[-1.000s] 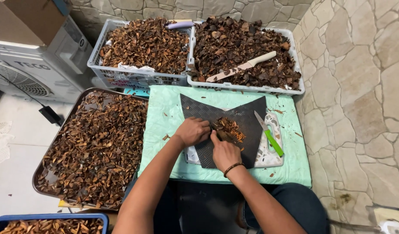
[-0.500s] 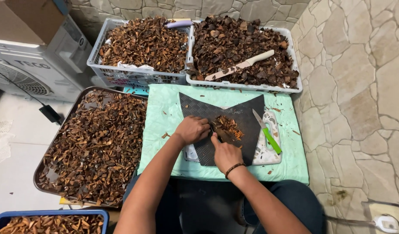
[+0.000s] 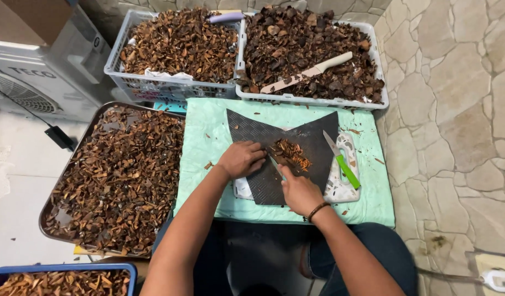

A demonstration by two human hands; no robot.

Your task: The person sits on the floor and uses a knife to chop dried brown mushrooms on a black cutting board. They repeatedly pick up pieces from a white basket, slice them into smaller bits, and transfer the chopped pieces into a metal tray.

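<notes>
Hands first: our left hand (image 3: 241,159) lies knuckles-up on the dark ribbed mat (image 3: 258,137), fingers curled down at the edge of a small heap of orange-brown cut pieces (image 3: 289,153); we cannot tell whether anything is pinched under them. Our right hand (image 3: 299,192), with a dark band at the wrist, is closed around the handle of a small knife (image 3: 276,165), whose blade points up toward the heap, between the 2 hands.

The mat covers most of a white cutting board (image 3: 340,189), which sits on a mint-green cloth (image 3: 208,137) spread over the low table. On the board, just right of the mat, lies a 2nd knife with a green handle (image 3: 342,160), touched by neither hand.

Beyond the cloth stand 2 grey plastic baskets: the left basket (image 3: 153,85) holds reddish-brown dried pieces, the right basket (image 3: 329,100) darker ones, with a cream-handled knife (image 3: 307,72) resting on top. Left of the cloth, a large dark metal tray (image 3: 60,181) is heaped with brown chopped pieces, and a blue tub (image 3: 66,267) at the bottom left corner holds more. A white fan unit (image 3: 33,82) stands at the upper left.
</notes>
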